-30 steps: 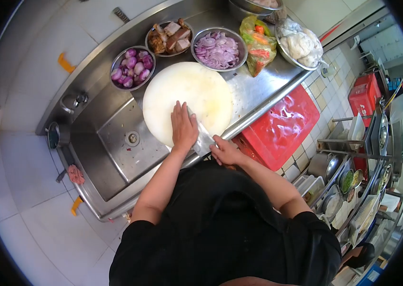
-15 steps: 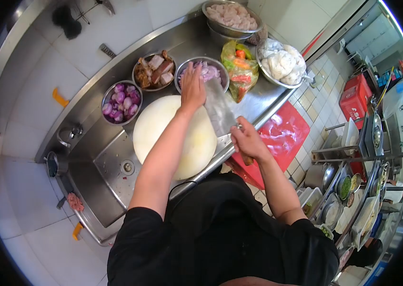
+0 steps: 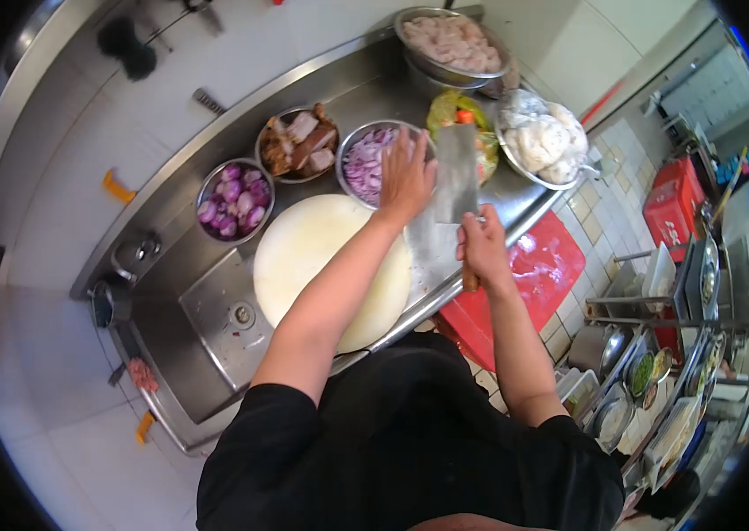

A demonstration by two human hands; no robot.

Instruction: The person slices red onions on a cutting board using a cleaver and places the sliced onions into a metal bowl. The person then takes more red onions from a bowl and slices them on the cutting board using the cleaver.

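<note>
My left hand (image 3: pixel 406 180) reaches over the right side of a steel bowl of sliced purple onions (image 3: pixel 364 165), its fingers spread and nothing seen in it. Wrapped round the wooden handle of a cleaver, my right hand (image 3: pixel 483 245) is to the right of the bowl. The cleaver's broad blade (image 3: pixel 457 173) points away from me, in front of a bag of vegetables (image 3: pixel 487 157). Below the bowl lies a round white cutting board (image 3: pixel 312 257), partly hidden by my left forearm.
Along the steel counter stand bowls of whole onions (image 3: pixel 235 202), meat chunks (image 3: pixel 300 142), pale raw meat (image 3: pixel 451 42) and a bagged white food (image 3: pixel 544 140). A sink (image 3: pixel 215 310) is at left, a red lid (image 3: pixel 529 292) beyond the counter edge, shelves (image 3: pixel 649 305) at right.
Both hands and the cleaver have gone from the cutting board to the onion bowl and beside it. The blade now stands more upright in view. The camera view has shifted.
</note>
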